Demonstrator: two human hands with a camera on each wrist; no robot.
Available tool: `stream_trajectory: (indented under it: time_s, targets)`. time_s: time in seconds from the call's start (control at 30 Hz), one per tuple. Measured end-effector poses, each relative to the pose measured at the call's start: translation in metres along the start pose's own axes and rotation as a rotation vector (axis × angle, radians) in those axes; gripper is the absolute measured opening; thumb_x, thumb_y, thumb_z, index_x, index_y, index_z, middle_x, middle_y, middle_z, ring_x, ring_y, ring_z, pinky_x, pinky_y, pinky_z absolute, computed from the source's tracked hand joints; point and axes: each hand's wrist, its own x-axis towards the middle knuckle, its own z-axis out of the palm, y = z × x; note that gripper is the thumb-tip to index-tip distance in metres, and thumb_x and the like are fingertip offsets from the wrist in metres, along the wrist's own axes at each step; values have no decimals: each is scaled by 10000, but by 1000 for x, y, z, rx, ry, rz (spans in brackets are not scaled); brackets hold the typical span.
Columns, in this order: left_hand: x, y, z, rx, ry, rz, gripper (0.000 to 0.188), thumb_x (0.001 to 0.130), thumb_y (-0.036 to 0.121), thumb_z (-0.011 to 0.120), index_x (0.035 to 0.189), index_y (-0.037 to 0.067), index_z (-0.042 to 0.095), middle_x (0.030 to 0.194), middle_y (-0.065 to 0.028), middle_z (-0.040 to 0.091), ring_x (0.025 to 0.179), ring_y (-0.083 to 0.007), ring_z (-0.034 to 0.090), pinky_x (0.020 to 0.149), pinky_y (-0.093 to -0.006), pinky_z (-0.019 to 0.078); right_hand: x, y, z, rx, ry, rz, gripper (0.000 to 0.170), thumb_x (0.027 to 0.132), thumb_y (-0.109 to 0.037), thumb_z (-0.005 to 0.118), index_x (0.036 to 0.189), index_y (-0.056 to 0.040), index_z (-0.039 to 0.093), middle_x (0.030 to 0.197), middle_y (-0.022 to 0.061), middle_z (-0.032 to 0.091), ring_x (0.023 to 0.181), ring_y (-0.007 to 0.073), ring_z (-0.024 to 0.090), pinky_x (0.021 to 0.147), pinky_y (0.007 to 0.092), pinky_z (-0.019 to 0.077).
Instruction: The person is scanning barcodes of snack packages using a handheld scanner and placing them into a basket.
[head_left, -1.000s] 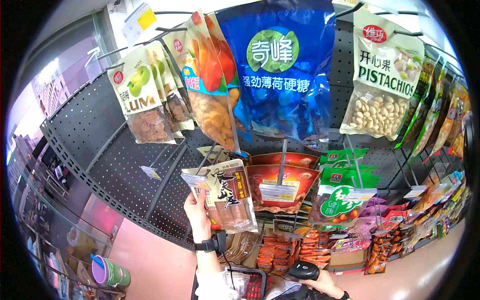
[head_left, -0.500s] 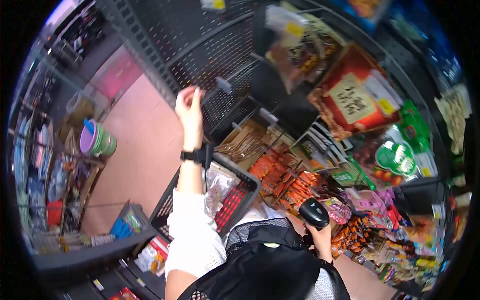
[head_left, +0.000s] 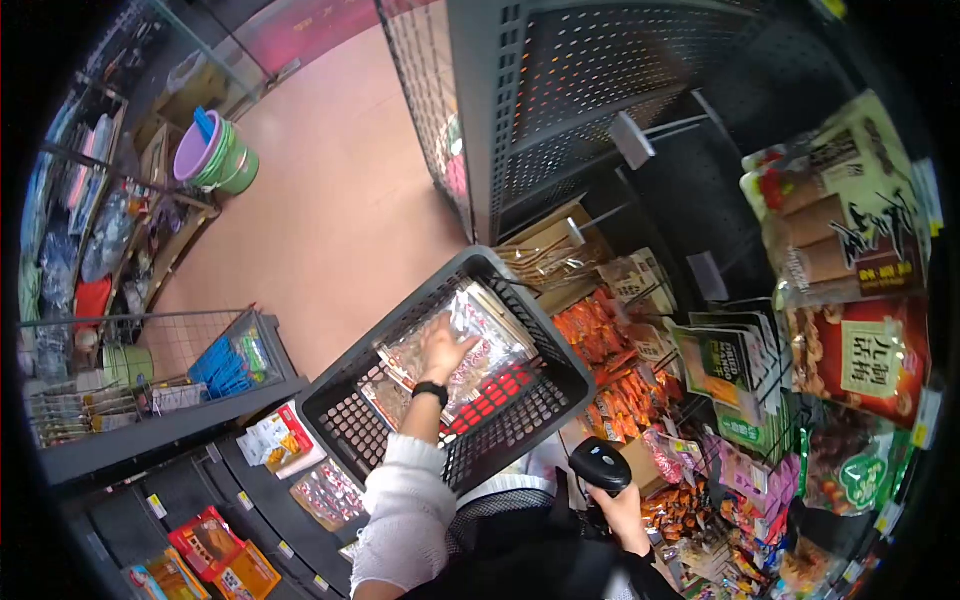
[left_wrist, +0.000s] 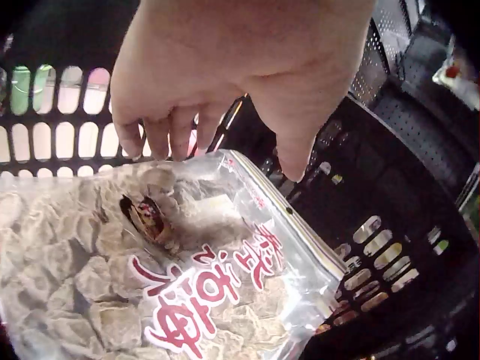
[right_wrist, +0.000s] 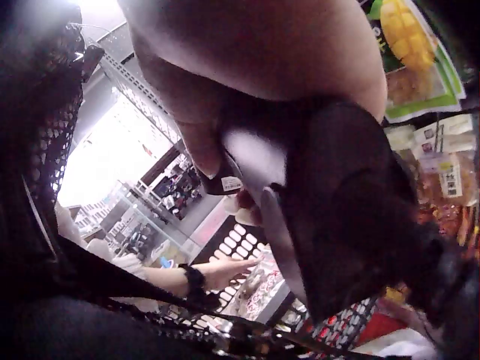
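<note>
My left hand [head_left: 445, 352] is down inside a black shopping basket [head_left: 335, 395], thumb spread from the fingers. Beneath it lie clear zip bags of dried pieces, one bag [left_wrist: 82, 277] printed with red characters. In the left wrist view the fingertips come down just beyond that bag's top edge, and nothing sits between thumb and fingers. My right hand [head_left: 625, 515] grips a black handheld barcode scanner [head_left: 600, 465] by its handle, to the right of the basket. The right wrist view shows the fingers wrapped round the dark handle.
A pegboard rack on the right holds a tan snack bag [head_left: 850, 225], a red bag [head_left: 865, 360] and orange packets [head_left: 600, 330]. Green and purple buckets [head_left: 215, 160] stand on the floor at left. A low dark shelf [head_left: 225, 480] with packets lies at lower left.
My left hand has gone from the hanging tan bag on the rack down into the basket. The view has turned down towards the basket. My right hand still holds the scanner.
</note>
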Motion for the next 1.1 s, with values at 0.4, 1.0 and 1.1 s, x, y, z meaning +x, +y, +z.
stream_trajectory:
  time_s: [0.4, 1.0, 1.1]
  targets:
    - [0, 14, 2, -108, -340, -28, 394, 651, 343, 765, 838, 36, 604, 885, -128, 621, 754, -287, 613, 742, -349, 479, 33, -15, 28, -61, -134, -63, 223, 720, -19, 664, 933, -16, 597, 765, 1, 617, 663, 83, 566, 622, 239, 462]
    - [-93, 108, -267, -2258, -284, 1549, 95, 834, 23, 515, 762, 66, 559, 694, -44, 636, 634, -122, 627, 659, -250, 479, 66, -199, 0, -108, -939, -637, 438, 627, -101, 750, 1014, 22, 585, 942, 111, 648, 868, 156, 607, 791, 304, 468]
    - [-91, 128, -269, -2192, -418, 1608, 73, 838, 40, 534, 774, 65, 560, 721, -44, 640, 655, -126, 633, 663, -248, 494, 52, -217, 2, -103, -925, -769, 437, 637, -124, 752, 1007, 24, 572, 904, 131, 639, 820, 198, 624, 742, 307, 478]
